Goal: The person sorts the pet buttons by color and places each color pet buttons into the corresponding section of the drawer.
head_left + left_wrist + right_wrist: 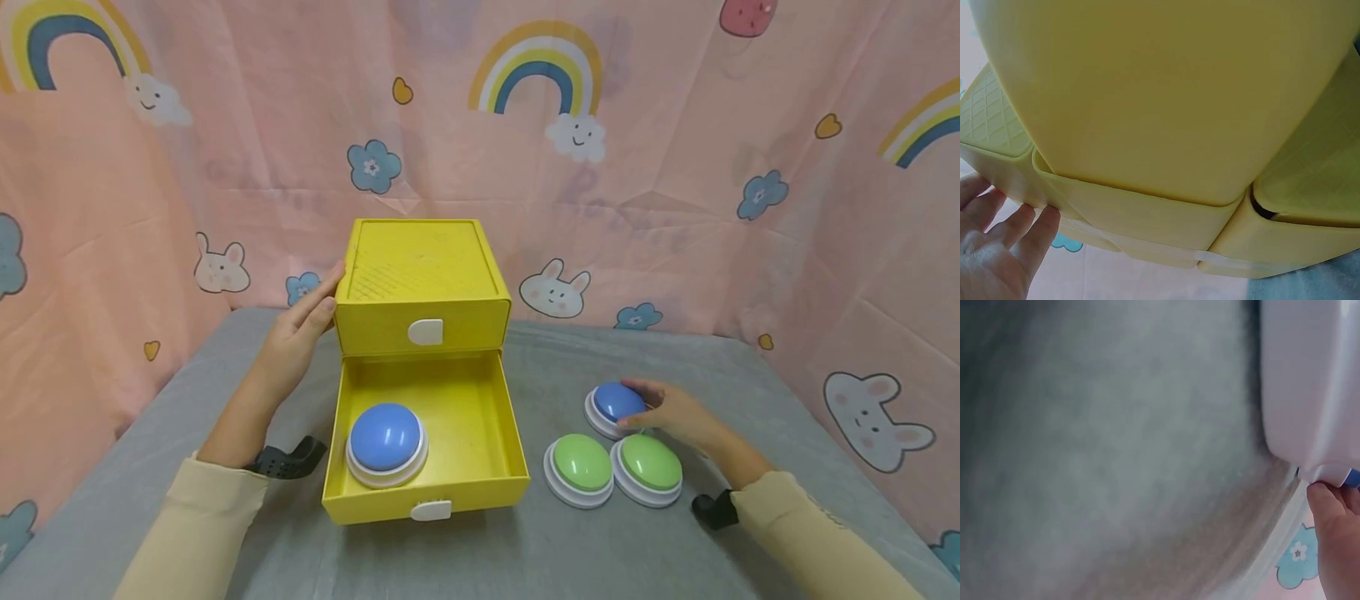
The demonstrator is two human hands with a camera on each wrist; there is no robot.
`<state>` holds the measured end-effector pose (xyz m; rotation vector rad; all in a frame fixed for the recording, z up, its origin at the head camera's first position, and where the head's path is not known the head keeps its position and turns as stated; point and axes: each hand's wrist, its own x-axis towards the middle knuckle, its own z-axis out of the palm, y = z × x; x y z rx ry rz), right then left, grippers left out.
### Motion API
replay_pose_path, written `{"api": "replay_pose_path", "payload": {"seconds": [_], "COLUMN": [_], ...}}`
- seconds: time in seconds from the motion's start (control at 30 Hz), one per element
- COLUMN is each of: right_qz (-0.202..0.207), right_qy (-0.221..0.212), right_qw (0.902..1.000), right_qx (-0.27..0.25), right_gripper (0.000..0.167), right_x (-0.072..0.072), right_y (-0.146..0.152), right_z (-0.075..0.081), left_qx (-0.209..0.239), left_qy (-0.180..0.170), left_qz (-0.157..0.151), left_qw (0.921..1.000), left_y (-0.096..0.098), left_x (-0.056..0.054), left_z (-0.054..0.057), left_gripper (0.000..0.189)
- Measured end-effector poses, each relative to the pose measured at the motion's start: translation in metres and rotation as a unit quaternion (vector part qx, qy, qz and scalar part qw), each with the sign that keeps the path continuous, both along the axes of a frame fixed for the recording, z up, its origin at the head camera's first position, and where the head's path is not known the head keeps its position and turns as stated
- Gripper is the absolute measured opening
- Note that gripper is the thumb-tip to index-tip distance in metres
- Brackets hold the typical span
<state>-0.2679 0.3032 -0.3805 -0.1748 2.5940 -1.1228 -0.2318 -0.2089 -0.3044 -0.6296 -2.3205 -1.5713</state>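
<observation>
A yellow two-drawer box (423, 258) stands on the table, its lower drawer (472, 442) pulled out and its upper one closed. Inside the lower drawer, at the left, sits a blue dome button (386, 437) with a white base. My left hand (292, 342) rests on the box's left side, its fingers nearly straight; the left wrist view shows the fingertips (1049, 215) against the yellow wall. Right of the box, my right hand (678, 412) grips a second blue button (618, 402) by its edge. In the right wrist view, the thumb (1322, 497) presses its white rim.
Two green dome buttons (582, 463) with white bases lie side by side on the grey cloth (630, 550), just in front of the gripped one. White tabs (426, 332) mark both drawer fronts. A pink patterned curtain (660, 250) hangs behind and at both sides.
</observation>
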Motion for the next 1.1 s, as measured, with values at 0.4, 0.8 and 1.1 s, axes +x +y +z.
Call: {"api": "replay_pose_path", "payload": {"seconds": [0.4, 0.8, 1.1], "right_qz": [-0.004, -0.023, 0.000], "right_qy": [-0.003, 0.029, 0.068], "right_qw": [0.9999, 0.9992, 0.9966], "right_qx": [0.016, -0.018, -0.046], "right_gripper": [0.101, 0.098, 0.090], "right_x": [-0.002, 0.003, 0.019], "right_y": [-0.004, -0.012, -0.028], "right_z": [-0.002, 0.012, 0.039], "left_qx": [-0.012, -0.010, -0.006], "left_qy": [-0.001, -0.007, 0.003], "left_qz": [0.006, 0.004, 0.003], "left_qw": [0.9999, 0.9999, 1.0000], "left_y": [-0.001, 0.000, -0.001], "left_x": [0.000, 0.001, -0.001], "left_z": [0.001, -0.001, 0.000], "left_gripper": [0.051, 0.051, 0.051]}}
